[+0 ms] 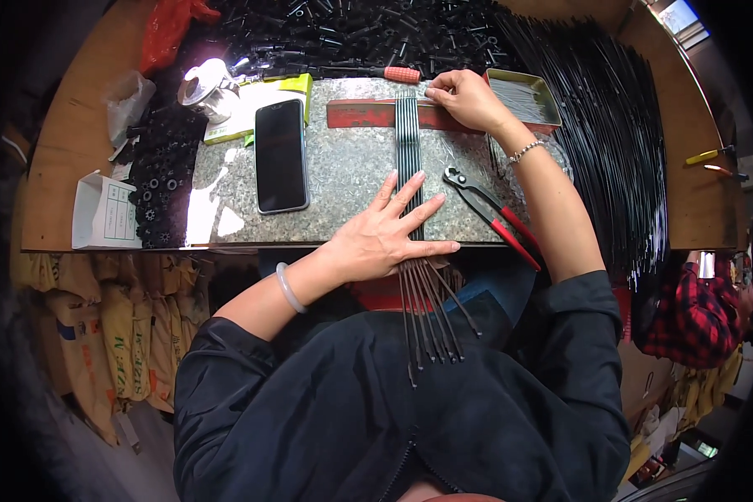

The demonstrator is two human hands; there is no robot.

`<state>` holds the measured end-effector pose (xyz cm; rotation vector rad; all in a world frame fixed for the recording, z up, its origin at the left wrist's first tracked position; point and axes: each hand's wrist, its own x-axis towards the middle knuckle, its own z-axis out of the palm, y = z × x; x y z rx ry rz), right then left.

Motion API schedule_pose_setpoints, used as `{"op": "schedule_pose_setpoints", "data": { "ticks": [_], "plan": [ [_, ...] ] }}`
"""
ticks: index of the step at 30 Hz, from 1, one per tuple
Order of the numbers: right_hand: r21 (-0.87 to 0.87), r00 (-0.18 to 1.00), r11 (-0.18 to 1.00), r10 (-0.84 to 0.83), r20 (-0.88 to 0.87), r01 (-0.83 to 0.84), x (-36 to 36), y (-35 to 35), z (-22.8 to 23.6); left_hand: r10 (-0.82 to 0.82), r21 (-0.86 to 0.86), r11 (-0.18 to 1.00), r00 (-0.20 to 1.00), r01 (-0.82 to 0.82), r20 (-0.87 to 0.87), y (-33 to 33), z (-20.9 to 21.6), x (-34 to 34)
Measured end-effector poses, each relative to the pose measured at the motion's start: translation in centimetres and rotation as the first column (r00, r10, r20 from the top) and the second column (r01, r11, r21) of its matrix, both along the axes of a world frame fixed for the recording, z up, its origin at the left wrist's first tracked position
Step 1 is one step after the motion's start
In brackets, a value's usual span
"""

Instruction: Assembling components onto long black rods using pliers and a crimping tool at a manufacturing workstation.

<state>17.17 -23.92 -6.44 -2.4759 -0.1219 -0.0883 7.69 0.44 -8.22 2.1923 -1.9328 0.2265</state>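
A flat row of several thin black cables [408,142] runs from the stone-topped work surface over its near edge, and the loose lower ends fan out above my lap. My left hand [385,226] lies flat across the cables with its fingers spread. A worn red strip [360,114] lies crosswise near the cables' far ends. There my right hand [470,102] has thumb and forefinger pinched together just right of the cable tips; what sits between them is too small to make out. Red-handled cutting pliers [487,205] rest slightly open, right of the cables.
A phone [281,156] lies left of the cables, near a shiny metal object [211,90]. An open tin [545,84] of thin wires stands beside my right wrist. Black parts [368,38] heap up behind, with a red handle [402,74] before them. Long black cables [615,142] cover the right.
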Motion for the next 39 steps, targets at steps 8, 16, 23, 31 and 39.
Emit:
{"op": "schedule_pose_setpoints", "data": {
  "ticks": [8, 16, 23, 31, 39],
  "plan": [
    [0.020, 0.999, 1.000, -0.008, -0.047, 0.009, 0.8, 0.5, -0.6, -0.003, -0.012, 1.000, 1.000, 0.002, -0.021, 0.1, -0.1, 0.0],
    [-0.012, 0.998, 1.000, 0.013, -0.064, -0.013, 1.2, 0.6, -0.5, -0.006, -0.028, 1.000, 0.999, 0.005, -0.036, 0.0, -0.1, 0.1],
    [0.097, 0.994, 0.995, 0.039, -0.097, -0.030, 1.2, 0.6, -0.4, -0.002, -0.006, 1.000, 1.000, 0.002, -0.024, 0.0, 0.0, 0.0],
    [0.215, 0.979, 0.970, -0.069, -0.190, 0.110, 1.1, 0.9, -0.1, -0.003, -0.031, 1.000, 1.000, 0.002, -0.028, 0.1, -0.2, 0.1],
    [0.145, 0.990, 0.989, -0.006, -0.143, 0.027, 1.5, 0.7, -0.5, -0.003, -0.027, 1.000, 1.000, 0.002, -0.028, 0.0, -0.1, 0.1]
  ]
}}
